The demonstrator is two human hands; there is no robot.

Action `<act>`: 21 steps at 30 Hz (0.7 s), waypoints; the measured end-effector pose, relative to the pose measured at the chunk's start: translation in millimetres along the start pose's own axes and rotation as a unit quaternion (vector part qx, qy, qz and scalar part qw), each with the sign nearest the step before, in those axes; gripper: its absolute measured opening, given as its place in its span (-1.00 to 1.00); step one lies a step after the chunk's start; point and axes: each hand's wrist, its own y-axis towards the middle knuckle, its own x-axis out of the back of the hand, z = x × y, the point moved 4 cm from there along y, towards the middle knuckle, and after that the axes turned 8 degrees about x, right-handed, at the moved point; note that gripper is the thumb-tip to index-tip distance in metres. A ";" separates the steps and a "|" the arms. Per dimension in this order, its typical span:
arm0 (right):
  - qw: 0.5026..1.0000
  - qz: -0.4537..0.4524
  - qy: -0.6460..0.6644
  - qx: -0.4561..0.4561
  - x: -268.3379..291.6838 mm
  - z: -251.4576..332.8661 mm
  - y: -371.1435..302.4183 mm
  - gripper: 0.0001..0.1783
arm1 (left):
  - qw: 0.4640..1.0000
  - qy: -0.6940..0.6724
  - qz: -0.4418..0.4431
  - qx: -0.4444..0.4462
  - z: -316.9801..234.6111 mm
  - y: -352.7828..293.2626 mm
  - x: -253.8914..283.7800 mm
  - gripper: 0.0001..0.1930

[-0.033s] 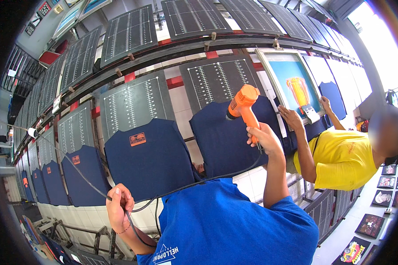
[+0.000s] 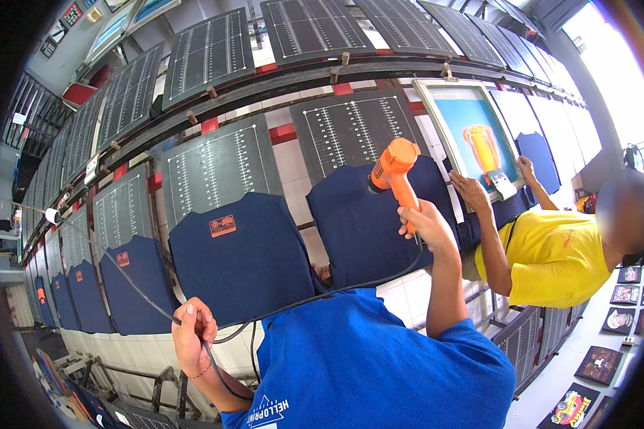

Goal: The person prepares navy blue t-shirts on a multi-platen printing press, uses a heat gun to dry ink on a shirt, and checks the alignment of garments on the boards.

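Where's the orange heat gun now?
Head view, right of centre: the orange heat gun is in the person's right hand, over a navy shirt, left of the framed screen.

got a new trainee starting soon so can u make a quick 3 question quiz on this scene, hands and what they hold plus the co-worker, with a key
1. Multiple choice: what is in the blue-shirted person's right hand?
a) a paintbrush
b) an orange heat gun
c) a pair of scissors

2. True or false: that person's left hand is empty.

3. Fill in the colour: the co-worker's shirt is ____.

Key
1. b
2. False; it holds a cable.
3. Yellow
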 end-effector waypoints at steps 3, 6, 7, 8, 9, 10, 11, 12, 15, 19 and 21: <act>1.000 -0.011 -0.001 0.002 8.5 -3.6 -2.7 -0.76 | 1.000 0.007 -0.002 -0.003 -2.7 -0.4 -3.2 -0.55; 0.999 -0.049 -0.023 0.006 16.3 -6.7 -2.7 -0.77 | 1.000 0.012 0.003 0.004 -2.1 -1.0 -4.6 -0.54; 0.998 -0.057 -0.019 0.008 17.2 -8.8 0.4 -0.76 | 1.000 0.013 0.004 0.004 -2.0 -0.8 -4.2 -0.54; 0.998 -0.064 -0.014 0.011 20.2 -12.3 3.8 -0.75 | 1.000 0.014 -0.002 0.006 -0.5 -2.0 -5.8 -0.54; 0.997 -0.074 -0.007 0.017 23.7 -13.0 9.0 -0.75 | 1.000 0.010 0.014 0.016 3.3 -0.4 -2.9 -0.54; 0.996 -0.075 0.035 0.031 25.5 -11.0 14.3 -0.73 | 0.999 0.009 0.027 0.027 2.9 1.0 -5.6 -0.54; 0.995 -0.071 0.049 0.048 25.4 -13.9 21.9 -0.67 | 0.998 0.009 0.041 0.038 2.2 2.2 -9.8 -0.54; 0.994 -0.074 0.048 0.068 19.7 -8.1 26.1 -0.65 | 0.998 0.010 0.055 0.042 3.6 5.2 -12.8 -0.55; 0.987 -0.025 0.110 0.114 -1.1 7.0 29.5 -0.53 | 0.994 0.015 0.098 0.047 1.8 8.3 -35.0 -0.56; 0.934 0.040 0.326 0.137 -47.9 7.5 7.0 -0.43 | 0.978 0.071 0.176 0.082 1.4 6.4 -66.3 -0.59; 0.895 0.117 0.401 0.157 -86.1 14.8 -16.6 -0.30 | 0.972 0.077 0.209 0.076 8.9 7.0 -80.4 -0.63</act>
